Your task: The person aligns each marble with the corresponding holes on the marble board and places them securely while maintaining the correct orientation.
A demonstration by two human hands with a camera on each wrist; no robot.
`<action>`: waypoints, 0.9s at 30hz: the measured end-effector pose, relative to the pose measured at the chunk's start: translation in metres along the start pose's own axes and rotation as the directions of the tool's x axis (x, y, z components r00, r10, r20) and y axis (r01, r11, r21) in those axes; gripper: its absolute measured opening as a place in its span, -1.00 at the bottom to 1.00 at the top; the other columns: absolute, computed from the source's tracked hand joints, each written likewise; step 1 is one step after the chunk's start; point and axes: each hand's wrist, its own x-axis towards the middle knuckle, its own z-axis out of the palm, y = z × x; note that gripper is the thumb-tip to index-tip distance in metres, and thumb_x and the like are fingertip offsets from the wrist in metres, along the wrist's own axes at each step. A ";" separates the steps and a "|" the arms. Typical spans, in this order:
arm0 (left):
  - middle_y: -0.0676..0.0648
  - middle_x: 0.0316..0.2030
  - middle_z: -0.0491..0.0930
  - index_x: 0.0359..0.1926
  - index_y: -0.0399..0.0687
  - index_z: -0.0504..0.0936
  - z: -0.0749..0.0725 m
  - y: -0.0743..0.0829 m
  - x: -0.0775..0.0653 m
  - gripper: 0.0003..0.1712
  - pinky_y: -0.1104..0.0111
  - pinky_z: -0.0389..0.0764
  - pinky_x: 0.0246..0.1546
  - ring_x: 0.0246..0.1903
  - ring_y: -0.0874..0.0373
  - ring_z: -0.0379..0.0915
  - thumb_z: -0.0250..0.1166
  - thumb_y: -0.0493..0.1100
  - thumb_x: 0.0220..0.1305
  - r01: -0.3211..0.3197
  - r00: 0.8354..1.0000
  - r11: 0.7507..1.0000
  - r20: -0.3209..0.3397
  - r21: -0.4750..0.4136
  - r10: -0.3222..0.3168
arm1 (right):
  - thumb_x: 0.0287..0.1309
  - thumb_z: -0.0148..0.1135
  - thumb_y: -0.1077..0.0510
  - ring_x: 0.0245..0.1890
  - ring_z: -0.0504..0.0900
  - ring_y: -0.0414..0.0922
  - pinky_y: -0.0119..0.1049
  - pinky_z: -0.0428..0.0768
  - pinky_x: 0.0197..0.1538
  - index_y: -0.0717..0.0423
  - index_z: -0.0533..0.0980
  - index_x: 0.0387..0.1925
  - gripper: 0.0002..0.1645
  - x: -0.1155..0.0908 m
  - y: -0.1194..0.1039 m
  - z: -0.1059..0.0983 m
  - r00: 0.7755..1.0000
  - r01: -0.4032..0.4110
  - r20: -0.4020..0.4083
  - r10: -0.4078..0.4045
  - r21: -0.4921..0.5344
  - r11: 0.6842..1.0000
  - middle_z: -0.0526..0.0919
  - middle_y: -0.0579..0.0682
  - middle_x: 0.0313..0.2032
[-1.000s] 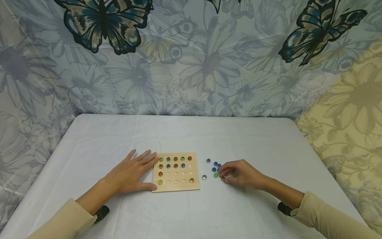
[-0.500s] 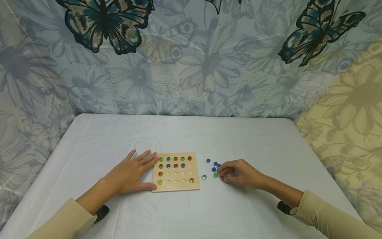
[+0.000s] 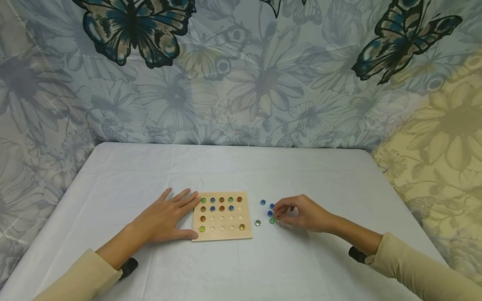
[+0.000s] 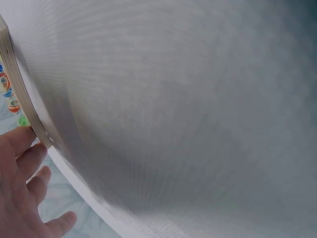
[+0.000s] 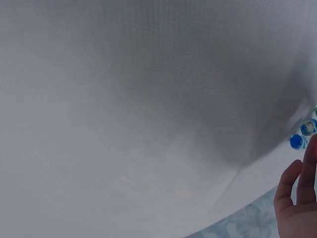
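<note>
A pale wooden board (image 3: 226, 237) with rows of round hollows lies flat on the table. Green, blue and amber marbles fill its top row and several other hollows. At the board's left edge rests my left hand (image 3: 167, 217), fingers spread and fairly straight, fingertips at the upper corner and thumb at the lower. My right hand (image 3: 306, 214) is right of the board, thumb and fingers pinching an amber marble (image 3: 279, 218). Close to these fingertips lie several blue marbles (image 3: 270, 213) and a green marble (image 3: 272, 220). The right wrist view shows only part of this hand, beside blue marbles (image 5: 296, 142).
A clear marble (image 3: 257, 223) sits alone between the board and the right hand. White cloth covers the table (image 3: 241, 167). Behind it hangs a fabric backdrop (image 3: 263, 83) printed with flowers and butterflies.
My right hand has shifted slightly away from me, and the amber marble at its thumb has moved up with it. The left hand and the board have stayed put.
</note>
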 end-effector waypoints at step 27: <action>-0.09 0.48 0.21 0.50 -0.05 0.26 0.001 -0.002 0.000 0.12 -0.24 0.04 0.38 0.48 -0.07 0.06 -0.01 0.62 0.18 -0.007 1.000 1.000 0.001 -0.002 0.007 | 0.14 0.41 0.32 -0.23 0.66 -0.32 -0.26 0.64 -0.19 0.19 0.63 -0.02 -0.67 0.035 -0.019 0.017 0.999 0.031 0.012 -0.032 0.076 0.997 0.77 -0.10 -0.20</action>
